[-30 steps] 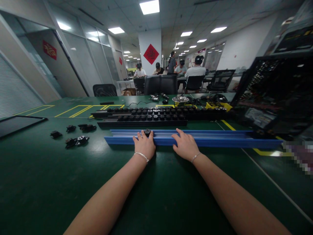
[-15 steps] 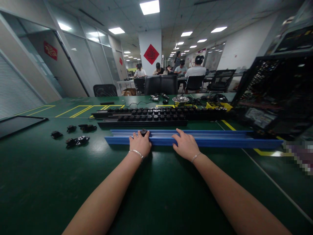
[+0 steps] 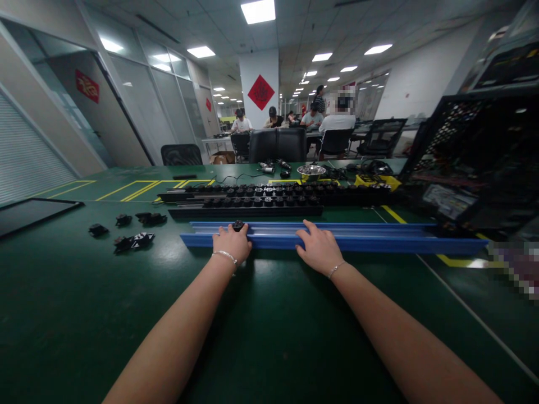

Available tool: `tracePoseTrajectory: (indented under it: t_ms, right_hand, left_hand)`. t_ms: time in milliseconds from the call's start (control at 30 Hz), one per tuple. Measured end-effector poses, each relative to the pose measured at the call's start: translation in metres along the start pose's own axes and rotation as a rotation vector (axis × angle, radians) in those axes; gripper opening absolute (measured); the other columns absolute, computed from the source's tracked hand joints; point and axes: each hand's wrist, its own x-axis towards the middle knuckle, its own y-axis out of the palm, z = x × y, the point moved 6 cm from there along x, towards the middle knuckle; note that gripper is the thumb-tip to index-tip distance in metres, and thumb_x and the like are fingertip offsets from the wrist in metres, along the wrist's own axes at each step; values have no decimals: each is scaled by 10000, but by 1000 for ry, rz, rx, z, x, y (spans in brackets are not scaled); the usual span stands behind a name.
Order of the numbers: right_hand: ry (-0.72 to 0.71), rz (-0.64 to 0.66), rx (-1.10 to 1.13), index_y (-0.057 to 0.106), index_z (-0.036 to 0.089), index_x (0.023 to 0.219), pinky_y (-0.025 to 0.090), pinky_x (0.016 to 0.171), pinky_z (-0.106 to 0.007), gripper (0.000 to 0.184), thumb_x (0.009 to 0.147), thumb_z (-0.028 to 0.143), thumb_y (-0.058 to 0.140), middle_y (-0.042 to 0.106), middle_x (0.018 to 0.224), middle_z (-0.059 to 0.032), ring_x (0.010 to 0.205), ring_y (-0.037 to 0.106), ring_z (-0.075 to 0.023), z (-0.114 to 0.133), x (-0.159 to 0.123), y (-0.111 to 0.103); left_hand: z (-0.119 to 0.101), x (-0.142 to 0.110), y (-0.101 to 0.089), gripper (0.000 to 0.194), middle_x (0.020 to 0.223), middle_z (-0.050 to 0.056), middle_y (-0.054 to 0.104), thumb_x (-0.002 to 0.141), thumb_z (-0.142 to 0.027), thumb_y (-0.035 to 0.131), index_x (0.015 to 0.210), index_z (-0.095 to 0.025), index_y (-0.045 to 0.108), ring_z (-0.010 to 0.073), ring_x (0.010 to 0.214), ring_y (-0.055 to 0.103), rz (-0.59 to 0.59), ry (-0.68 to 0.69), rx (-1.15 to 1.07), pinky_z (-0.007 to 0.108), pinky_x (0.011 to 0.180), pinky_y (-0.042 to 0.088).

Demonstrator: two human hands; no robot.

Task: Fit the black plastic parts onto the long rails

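A long blue rail (image 3: 379,242) lies across the green table (image 3: 84,314). My left hand (image 3: 231,243) rests on the rail near its left end, fingers curled around a small black part (image 3: 238,225) sitting in the rail's channel. My right hand (image 3: 319,249) lies further right on the rail, fingers bent over its near edge and pressing down on it.
Two black rails (image 3: 252,203) filled with several black parts lie behind the blue rail. Loose black parts (image 3: 132,241) sit at the left. A black mesh crate (image 3: 475,163) stands at the right, a metal bowl (image 3: 310,171) behind. People sit at far tables.
My left hand has slid leftward along the blue rail, carrying the small black part with it. My right hand has stayed in place.
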Motion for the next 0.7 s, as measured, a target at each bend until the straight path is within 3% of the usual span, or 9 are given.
tracePoseTrajectory:
  t_ms: [700]
  right_hand:
    - [-21, -54, -10, 594, 160, 1035, 351, 889, -392, 307, 811, 320, 457, 399, 1402, -142, 1071, 517, -252, -2, -2, 1]
  left_hand:
    - [29, 7, 4, 740, 1466, 165, 299, 771, -595, 420, 1432, -347, 199, 427, 1287, 320, 178, -68, 38, 564, 979, 290]
